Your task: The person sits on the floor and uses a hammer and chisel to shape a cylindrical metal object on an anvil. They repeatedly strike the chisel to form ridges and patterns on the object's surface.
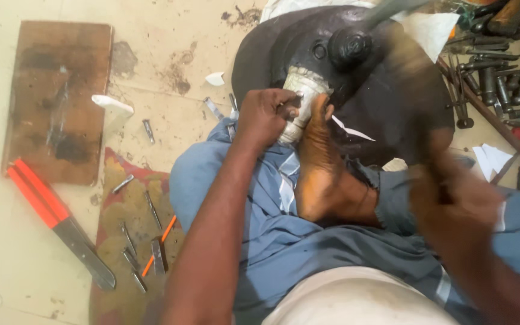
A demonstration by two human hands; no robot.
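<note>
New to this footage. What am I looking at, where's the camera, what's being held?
One picture, from a camera on the person's head, looking down at their lap as they sit on the floor. No machine, just bare hands. The left hand grips a small dark tool against a whitish wrapped piece on a heavy black metal block, steadied by a bare foot. The right hand is motion-blurred, holding a hammer. On the floor: a wooden board, red-handled shears, small metal punches on a cloth, more tools at right.

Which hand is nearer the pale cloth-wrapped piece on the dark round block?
Left. The left hand grips the pale cloth-wrapped piece; the blurred right hand is apart, lower right, holding a blurred hammer.
</note>
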